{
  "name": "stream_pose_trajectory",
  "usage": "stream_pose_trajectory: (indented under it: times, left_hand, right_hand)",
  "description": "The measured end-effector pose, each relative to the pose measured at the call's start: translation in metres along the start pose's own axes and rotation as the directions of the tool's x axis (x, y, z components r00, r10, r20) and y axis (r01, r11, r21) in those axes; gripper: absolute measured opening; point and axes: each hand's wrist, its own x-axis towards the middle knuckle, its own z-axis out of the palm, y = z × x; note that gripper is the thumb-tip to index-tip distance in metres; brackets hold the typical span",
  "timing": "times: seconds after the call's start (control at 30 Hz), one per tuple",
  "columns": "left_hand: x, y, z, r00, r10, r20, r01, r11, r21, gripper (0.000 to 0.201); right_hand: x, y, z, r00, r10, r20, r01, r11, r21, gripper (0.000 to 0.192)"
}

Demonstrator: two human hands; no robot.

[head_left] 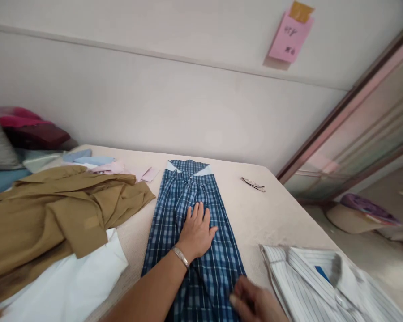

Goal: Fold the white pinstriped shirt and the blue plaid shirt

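Note:
A blue plaid shirt (174, 201) lies folded into a long strip on the beige table (265, 214), collar toward the wall. My left hand (197, 232) rests flat on its middle, fingers spread, with a metal bracelet on the wrist. My right hand (255, 304) is at the shirt's near right edge, blurred, its fingers curled at the cloth; whether it grips the cloth I cannot tell.
A crumpled khaki garment (60, 214) lies left of the shirt over a white cloth (70, 286). A folded white striped shirt (322, 281) sits at the near right. Folded glasses (253, 184) lie near the far edge. Pastel cloths (97, 163) and pillows (27, 129) are at far left.

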Motion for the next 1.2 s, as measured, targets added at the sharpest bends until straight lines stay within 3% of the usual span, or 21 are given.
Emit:
stream_pose_trajectory:
  times: [0.1,0.17,0.23,0.3,0.4,0.53,0.7,0.83,1.0,1.07,1.13,1.2]
  left_hand:
    - [-0.002,0.001,-0.001,1.0,0.001,-0.026,-0.001,0.999,-0.033,0.069]
    - [-0.004,0.002,-0.003,1.0,0.0,-0.03,-0.002,0.999,-0.053,0.07]
    - [-0.005,0.002,-0.005,1.0,-0.002,-0.025,0.001,0.998,-0.063,0.07]
    - [-0.005,0.002,-0.007,1.0,-0.002,-0.016,0.001,0.998,-0.062,0.069]
    - [-0.004,0.002,-0.012,1.0,0.01,0.001,-0.009,0.999,-0.05,0.066]
    - [0.0,0.005,-0.018,1.0,0.009,-0.026,-0.011,0.996,-0.088,0.064]
    - [0.002,0.005,-0.017,0.995,-0.083,-0.052,0.068,0.966,-0.25,0.065]
    - [0.002,0.003,-0.018,0.993,-0.116,-0.014,0.105,0.942,-0.318,0.066]
    - [0.006,0.001,-0.021,0.988,-0.141,-0.069,0.116,0.954,-0.277,0.066]
    - [0.005,0.0,-0.018,0.986,-0.151,-0.065,0.129,0.956,-0.264,0.069]
    - [0.004,-0.001,-0.013,0.986,-0.159,-0.044,0.143,0.956,-0.255,0.071]
    - [0.002,-0.001,-0.009,0.987,-0.16,-0.028,0.149,0.959,-0.241,0.073]
  right_hand:
    - [0.082,-0.038,-0.045,0.983,0.003,-0.184,0.024,0.989,0.147,0.028]
    - [0.153,-0.066,-0.073,0.949,0.102,-0.297,-0.046,0.981,0.188,0.022]
    - [0.222,-0.088,-0.093,0.928,0.159,-0.336,-0.097,0.976,0.195,0.024]
    - [0.275,-0.101,-0.102,0.924,0.206,-0.323,-0.145,0.968,0.203,0.031]
    - [0.318,-0.106,-0.099,0.925,0.259,-0.278,-0.209,0.958,0.197,0.036]
    - [0.329,-0.103,-0.089,0.917,0.227,-0.327,-0.19,0.971,0.142,0.026]
    - [0.33,-0.095,-0.083,0.891,0.1,-0.444,-0.113,0.994,-0.004,0.012]
    - [0.327,-0.096,-0.076,0.87,0.04,-0.491,-0.136,0.978,-0.16,0.015]
    - [0.306,-0.113,-0.059,0.788,-0.043,-0.615,-0.184,0.936,-0.301,0.04]
    - [0.303,-0.116,-0.046,0.806,-0.224,-0.548,-0.05,0.897,-0.44,0.044]
    - [0.308,-0.113,-0.033,0.834,-0.381,-0.399,0.094,0.81,-0.578,0.051]
    - [0.317,-0.106,-0.023,0.876,-0.389,-0.285,0.129,0.759,-0.638,0.062]
